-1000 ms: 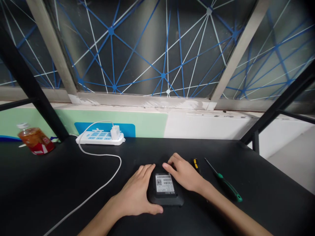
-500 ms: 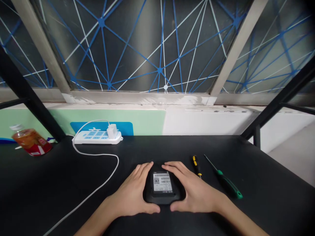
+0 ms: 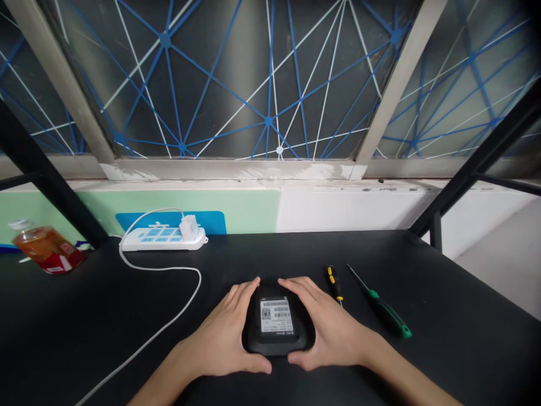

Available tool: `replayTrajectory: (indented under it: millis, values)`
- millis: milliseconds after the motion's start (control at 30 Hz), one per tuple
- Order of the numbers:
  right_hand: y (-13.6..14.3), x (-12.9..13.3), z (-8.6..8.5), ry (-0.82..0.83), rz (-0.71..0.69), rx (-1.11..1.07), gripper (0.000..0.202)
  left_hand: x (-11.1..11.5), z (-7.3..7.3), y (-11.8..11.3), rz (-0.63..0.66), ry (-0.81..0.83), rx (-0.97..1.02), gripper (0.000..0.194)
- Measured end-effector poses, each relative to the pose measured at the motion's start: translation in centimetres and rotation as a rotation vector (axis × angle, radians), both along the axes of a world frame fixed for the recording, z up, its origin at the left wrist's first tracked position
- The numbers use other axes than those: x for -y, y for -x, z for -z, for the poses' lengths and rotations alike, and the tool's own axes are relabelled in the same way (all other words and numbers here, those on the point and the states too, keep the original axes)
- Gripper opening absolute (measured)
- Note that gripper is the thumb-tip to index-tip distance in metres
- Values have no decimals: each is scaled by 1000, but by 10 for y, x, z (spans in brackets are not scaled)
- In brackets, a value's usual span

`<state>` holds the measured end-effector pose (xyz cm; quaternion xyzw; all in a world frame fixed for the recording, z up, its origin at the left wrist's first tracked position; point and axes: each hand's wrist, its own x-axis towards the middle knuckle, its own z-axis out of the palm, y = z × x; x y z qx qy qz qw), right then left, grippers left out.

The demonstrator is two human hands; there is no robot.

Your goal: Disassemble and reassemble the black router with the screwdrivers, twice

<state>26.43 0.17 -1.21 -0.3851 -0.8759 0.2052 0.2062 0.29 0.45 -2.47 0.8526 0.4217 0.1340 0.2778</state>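
A black, rounded electronic device point(image 3: 275, 342) lies on the black table with its labelled side up. Its white label point(image 3: 276, 316) carries a square code and several barcodes. My left hand point(image 3: 228, 332) curves around the device's left side, thumb at the near edge and fingers toward the far end. On the opposite side, my right hand point(image 3: 327, 327) clasps it the same way. To the right of my right hand lie a black and yellow screwdriver point(image 3: 333, 282) and a longer green-handled screwdriver point(image 3: 389, 316).
A white power strip point(image 3: 164, 239) with a plugged-in charger point(image 3: 188, 226) stands at the back left. Its white cable point(image 3: 177, 316) runs toward me across the table. A tilted drink bottle point(image 3: 48, 248) is at far left. Black metal frame bars point(image 3: 456, 163) rise at both sides.
The whole scene has shifted slightly left as my head turned a little. Both hands keep the same hold around the device.
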Motion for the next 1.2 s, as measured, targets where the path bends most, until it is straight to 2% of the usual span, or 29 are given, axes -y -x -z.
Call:
replayTrajectory:
  millis: [333,567,800,1067,1200]
  values:
    - [-1,1,-1,-99,4,-23,109,0,9,9,-2,-3,25,142]
    - [-10,-3,-4,-168,39,-42,106,-2,-9,13,-40,50,-18,133]
    - [-22,-9,-9,-176,146,-46,101,5,-21,42,-98,6,-49,124]
    - [-25,-10,-11,-155,158,-29,104,14,-25,83,-187,10,-156,118]
    - [-23,-10,-11,-132,150,-25,106,18,-28,90,-190,-10,-142,109]
